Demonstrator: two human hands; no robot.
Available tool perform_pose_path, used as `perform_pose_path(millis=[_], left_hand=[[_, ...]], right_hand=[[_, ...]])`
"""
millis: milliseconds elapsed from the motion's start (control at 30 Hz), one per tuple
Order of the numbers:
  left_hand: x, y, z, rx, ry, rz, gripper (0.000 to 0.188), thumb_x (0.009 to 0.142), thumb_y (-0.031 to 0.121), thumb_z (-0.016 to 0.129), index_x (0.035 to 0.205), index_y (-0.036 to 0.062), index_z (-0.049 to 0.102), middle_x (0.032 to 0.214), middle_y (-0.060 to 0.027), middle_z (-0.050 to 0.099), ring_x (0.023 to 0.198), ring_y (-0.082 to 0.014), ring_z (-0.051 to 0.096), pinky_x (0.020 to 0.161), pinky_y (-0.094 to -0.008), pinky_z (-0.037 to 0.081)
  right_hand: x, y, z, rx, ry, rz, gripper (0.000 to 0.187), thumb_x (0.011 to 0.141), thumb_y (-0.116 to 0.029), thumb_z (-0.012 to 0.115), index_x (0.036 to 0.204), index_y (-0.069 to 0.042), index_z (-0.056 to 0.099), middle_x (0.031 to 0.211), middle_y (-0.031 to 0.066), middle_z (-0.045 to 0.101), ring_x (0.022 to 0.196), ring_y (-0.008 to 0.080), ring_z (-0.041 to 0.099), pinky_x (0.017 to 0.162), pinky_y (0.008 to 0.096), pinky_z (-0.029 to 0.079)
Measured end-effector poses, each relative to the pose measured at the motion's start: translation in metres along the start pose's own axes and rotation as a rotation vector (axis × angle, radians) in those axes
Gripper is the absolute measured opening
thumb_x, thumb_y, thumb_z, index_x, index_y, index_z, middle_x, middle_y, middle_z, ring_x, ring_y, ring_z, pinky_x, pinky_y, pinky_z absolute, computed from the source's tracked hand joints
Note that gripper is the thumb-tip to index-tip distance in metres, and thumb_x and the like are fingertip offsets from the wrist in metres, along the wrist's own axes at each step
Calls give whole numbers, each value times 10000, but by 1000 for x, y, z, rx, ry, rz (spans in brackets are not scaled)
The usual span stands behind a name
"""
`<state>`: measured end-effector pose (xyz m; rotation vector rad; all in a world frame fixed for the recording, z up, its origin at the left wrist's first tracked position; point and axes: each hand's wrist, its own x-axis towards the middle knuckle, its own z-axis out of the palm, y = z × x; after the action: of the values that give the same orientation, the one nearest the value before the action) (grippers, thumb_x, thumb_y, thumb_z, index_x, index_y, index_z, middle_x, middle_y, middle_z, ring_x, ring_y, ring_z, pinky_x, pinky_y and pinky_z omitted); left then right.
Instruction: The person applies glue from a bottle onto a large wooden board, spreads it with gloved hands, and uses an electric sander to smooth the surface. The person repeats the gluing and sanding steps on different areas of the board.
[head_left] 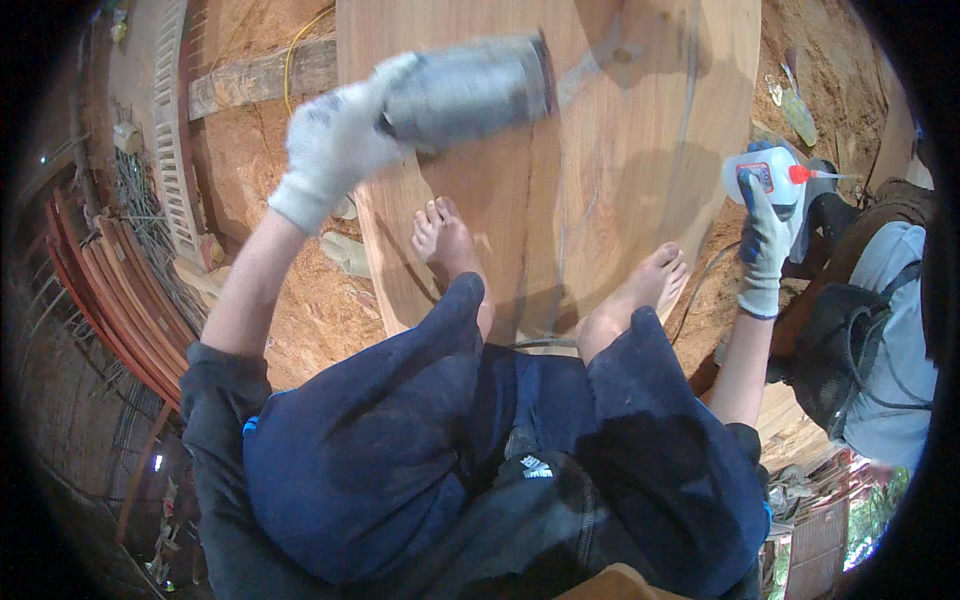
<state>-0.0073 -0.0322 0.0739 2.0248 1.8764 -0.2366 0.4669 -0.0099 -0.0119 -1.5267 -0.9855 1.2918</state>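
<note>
My left hand [335, 145], in a white knit glove, is closed around one end of a grey cylinder [465, 92]. Motion blurs the cylinder, so I cannot tell its exact kind; it is held sideways above a wide wooden board [640, 150]. At the right edge of that board, my gloved right hand [765, 245] grips a white glue bottle [748, 178]. The bottle lies tilted on its side in my fingers, its red cap and thin nozzle pointing right. Both my bare feet stand on the board, which has dark streaks and a pale smeared patch near its far end.
Sawdust covers the ground [290, 350] around the board. Curved reddish wooden pieces [130, 290] are stacked at left. A yellow cord [292, 55] crosses a beam [262, 78] at far left. Close on the right is another person in grey-blue clothing [890, 330], beside a black mesh item [830, 350].
</note>
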Motion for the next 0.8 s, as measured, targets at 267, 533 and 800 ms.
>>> perform_pose_path(millis=[267,533,800], left_hand=[[53,-57,-6,-254,183,-135,645,763,437,837,1259,71,649,1048,-112,755,1008,-274,718,881,-394,543],[65,-26,-38,-71,933,285,411,877,290,720,1216,63,677,1140,-134,704,1055,-281,674,907,-394,530],[126,71,-17,-148,306,701,194,878,226,722,1046,131,726,1045,-53,699,991,-265,663,874,-394,541]], right_hand=[[-11,7,-4,14,54,67,590,826,18,778,1359,-8,527,1285,125,631,1146,212,625,1005,364,510],[-6,7,19,-69,-120,-12,635,796,21,810,1354,-32,512,1285,129,631,1137,205,626,995,351,530],[-4,14,42,-288,-44,-99,679,731,-26,875,1316,-55,531,1222,85,633,1051,168,639,927,304,550]])
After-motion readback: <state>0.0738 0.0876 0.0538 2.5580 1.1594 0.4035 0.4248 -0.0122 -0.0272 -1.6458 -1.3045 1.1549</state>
